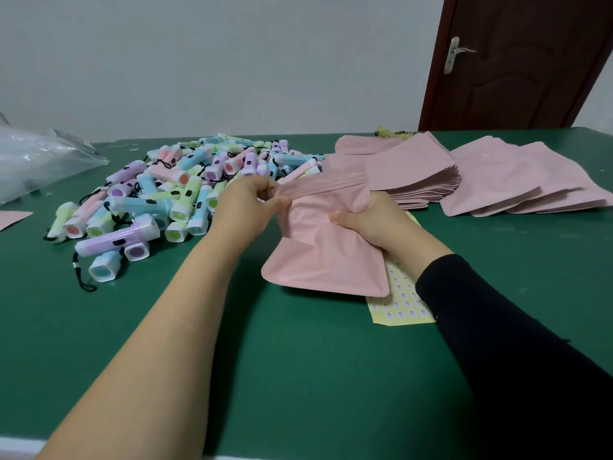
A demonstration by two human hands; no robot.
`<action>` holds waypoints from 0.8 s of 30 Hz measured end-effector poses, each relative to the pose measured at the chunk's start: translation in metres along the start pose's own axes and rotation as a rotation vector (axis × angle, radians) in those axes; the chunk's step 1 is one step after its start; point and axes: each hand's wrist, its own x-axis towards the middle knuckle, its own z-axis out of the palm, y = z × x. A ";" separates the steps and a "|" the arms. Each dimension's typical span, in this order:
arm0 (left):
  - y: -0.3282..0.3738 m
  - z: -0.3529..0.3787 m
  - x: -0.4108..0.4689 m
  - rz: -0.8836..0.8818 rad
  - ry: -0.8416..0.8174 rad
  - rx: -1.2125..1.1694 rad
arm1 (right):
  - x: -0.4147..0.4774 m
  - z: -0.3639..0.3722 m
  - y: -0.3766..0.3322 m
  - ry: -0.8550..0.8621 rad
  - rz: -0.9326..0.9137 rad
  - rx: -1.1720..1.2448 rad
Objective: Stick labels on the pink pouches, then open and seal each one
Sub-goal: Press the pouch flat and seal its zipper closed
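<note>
Pink pouch (318, 254) on green table (265, 360); pastel multicoloured torches (172, 194) at ten o'clock; yellow label sheet (401, 307), white-dotted, at five.

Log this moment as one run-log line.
left hand: pinches pink pouch top edge | right hand: grips its side | label sheet: partly under pouch

Pink pouch (326, 250) between both hands

left hand (252, 200) pinches pouch (325, 257) | right hand (368, 220) grips it, fingers curled
</note>
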 end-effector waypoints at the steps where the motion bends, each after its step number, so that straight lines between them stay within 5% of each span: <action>1: 0.000 0.000 0.000 -0.009 -0.004 0.013 | 0.000 0.001 0.000 0.002 0.000 -0.004; 16: -0.019 -0.002 0.002 -0.123 -0.174 -0.113 | -0.001 -0.002 0.007 -0.013 -0.008 0.012; 24: -0.021 -0.002 0.001 -0.273 -0.177 -0.401 | 0.000 -0.009 0.006 -0.047 0.075 0.138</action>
